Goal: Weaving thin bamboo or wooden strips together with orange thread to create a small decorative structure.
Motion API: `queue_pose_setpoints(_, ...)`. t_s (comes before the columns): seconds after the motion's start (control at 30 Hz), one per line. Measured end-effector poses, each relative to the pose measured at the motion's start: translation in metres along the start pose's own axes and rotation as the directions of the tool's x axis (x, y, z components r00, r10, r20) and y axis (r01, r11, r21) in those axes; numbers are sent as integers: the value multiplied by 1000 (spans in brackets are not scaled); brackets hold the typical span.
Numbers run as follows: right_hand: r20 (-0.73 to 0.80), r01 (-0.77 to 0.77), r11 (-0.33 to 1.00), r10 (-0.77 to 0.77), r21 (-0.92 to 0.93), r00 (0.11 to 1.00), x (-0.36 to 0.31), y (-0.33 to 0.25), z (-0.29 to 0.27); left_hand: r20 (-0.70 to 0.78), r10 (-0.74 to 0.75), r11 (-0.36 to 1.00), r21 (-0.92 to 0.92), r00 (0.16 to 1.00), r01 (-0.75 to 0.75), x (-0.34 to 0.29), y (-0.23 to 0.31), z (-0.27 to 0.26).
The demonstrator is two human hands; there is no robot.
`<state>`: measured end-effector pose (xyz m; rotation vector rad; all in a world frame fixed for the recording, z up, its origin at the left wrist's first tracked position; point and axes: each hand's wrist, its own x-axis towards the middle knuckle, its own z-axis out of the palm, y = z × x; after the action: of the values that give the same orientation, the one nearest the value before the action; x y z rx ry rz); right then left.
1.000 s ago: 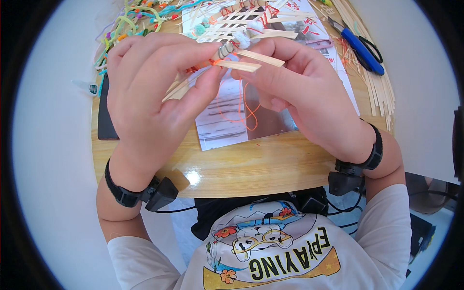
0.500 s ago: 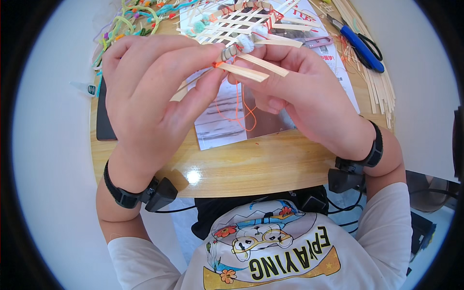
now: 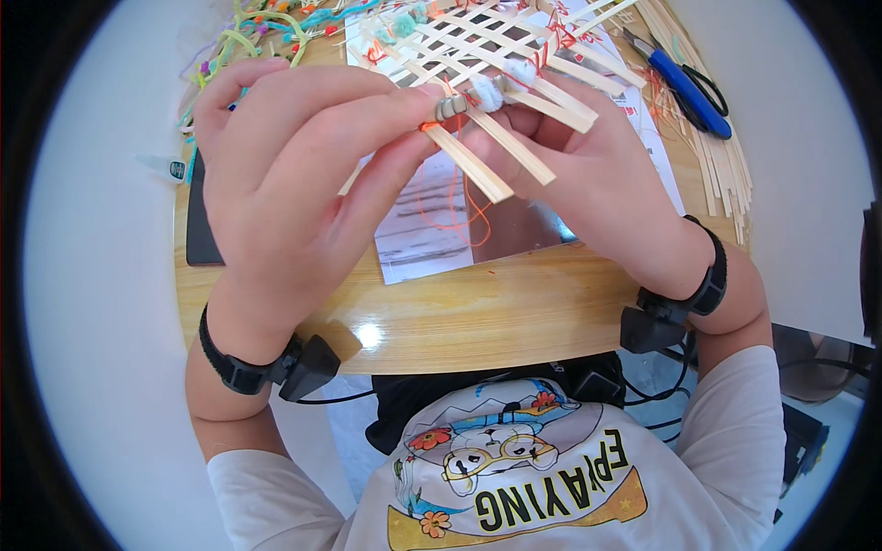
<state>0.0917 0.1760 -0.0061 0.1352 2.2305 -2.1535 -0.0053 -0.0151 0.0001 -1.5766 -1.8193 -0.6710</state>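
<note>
Both hands hold up a lattice of woven bamboo strips (image 3: 473, 39), its rim tied with red thread and wound in places with white and mint-green fuzzy pipe cleaner. My left hand (image 3: 299, 174) pinches the near rim between thumb and fingertips, beside a grey-wrapped stretch and an orange knot. Strip ends jut from the rim toward me. My right hand (image 3: 611, 184) grips the rim from the right, its fingers partly hidden behind the strips. A loose orange thread (image 3: 487, 225) hangs in loops below the weave.
Blue-handled pliers (image 3: 689, 92) lie at the right on a bundle of thin bamboo strips (image 3: 726, 174). Colourful pipe cleaners (image 3: 266, 37) heap at the back left. A printed sheet (image 3: 413, 248) lies under the work, a dark flat object (image 3: 202, 225) left of it, a small clear tube (image 3: 165, 167) beyond.
The lattice has tilted, so more of its woven face shows and the strip ends point further down toward me. Both hands keep their grip, with the left shifted slightly right.
</note>
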Motion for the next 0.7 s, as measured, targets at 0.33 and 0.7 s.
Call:
queue_pose_setpoints(0.33,481,193,841,90,-506,872,-35,-20,-73,114,14,999,33,993,-18,0,4,-4)
queue_pose_setpoints(0.7,405,642,419,-525,-642,748,-37,-48,-50,172,133,991,3,976,-135,-1,26,7)
